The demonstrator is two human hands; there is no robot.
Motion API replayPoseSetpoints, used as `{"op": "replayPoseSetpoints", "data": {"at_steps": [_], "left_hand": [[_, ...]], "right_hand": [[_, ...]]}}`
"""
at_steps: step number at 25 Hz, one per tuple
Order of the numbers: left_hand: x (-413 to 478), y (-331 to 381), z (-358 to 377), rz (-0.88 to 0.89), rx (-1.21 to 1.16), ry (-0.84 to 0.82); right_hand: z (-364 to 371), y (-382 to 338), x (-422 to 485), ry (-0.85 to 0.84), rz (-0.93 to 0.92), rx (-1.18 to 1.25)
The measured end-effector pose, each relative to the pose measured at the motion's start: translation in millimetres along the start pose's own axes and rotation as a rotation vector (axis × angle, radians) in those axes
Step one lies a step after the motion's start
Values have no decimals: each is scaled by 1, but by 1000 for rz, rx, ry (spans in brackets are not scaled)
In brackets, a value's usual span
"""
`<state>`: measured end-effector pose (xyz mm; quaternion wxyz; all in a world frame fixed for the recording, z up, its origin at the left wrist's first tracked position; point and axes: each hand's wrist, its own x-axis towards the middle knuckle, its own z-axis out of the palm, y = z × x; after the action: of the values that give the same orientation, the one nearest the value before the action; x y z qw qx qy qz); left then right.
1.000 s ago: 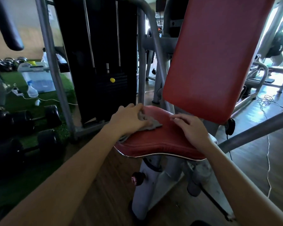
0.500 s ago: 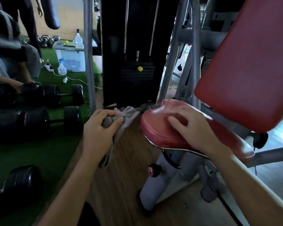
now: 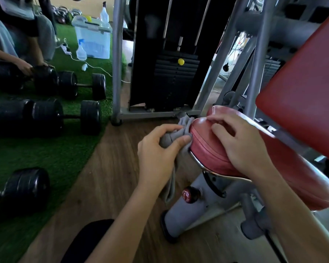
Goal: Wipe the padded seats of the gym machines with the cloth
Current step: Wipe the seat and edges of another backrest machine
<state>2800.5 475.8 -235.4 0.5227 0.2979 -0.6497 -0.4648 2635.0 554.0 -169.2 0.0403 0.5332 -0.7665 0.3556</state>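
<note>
The only writing near the work is white lettering on the red knob [image 3: 188,194] under the seat, too blurred to read. A bluish patch on the clear plastic box [image 3: 92,40] cannot be read either.

The left hand [image 3: 158,149] grips the bunched grey cloth [image 3: 181,130], thumb and fingers curled round it, and presses it against the front edge of the red padded seat [image 3: 207,150]; a loose end hangs down below the wrist. Half a second ago this hand held the cloth clear of the seat, over the wooden floor [image 3: 106,177]; a second ago the cloth lay on top of the padding. The right hand [image 3: 241,147] has stayed on the seat top, fingers loosely bent with the tips on the padding, holding nothing. The red backrest [image 3: 302,99] leans above it.

The box stands lidded on the green turf [image 3: 68,149]; its contents are hazy. A spray bottle [image 3: 104,14] stands on its lid, and a second spray bottle [image 3: 81,51] on the turf just in front. Black dumbbells [image 3: 46,116] lie on the turf, and another person [image 3: 17,38] crouches over one at top left. A yellow pin [image 3: 181,61] sits in the weight stack [image 3: 176,73].
</note>
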Motion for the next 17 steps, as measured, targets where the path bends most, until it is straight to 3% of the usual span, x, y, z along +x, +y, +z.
{"op": "replayPoseSetpoints", "data": {"at_steps": [5,9,13,17], "left_hand": [[-22,14,1,79,-4,17],[9,6,1,-35,-12,14],[-16,16,6,91,-37,17],[11,8,7,-31,-18,52]], "right_hand": [[1,-6,-4,-1,17,-9],[1,-9,-4,2,32,-24],[0,-9,-4,11,27,-31],[-1,-10,-5,12,49,-45]]}}
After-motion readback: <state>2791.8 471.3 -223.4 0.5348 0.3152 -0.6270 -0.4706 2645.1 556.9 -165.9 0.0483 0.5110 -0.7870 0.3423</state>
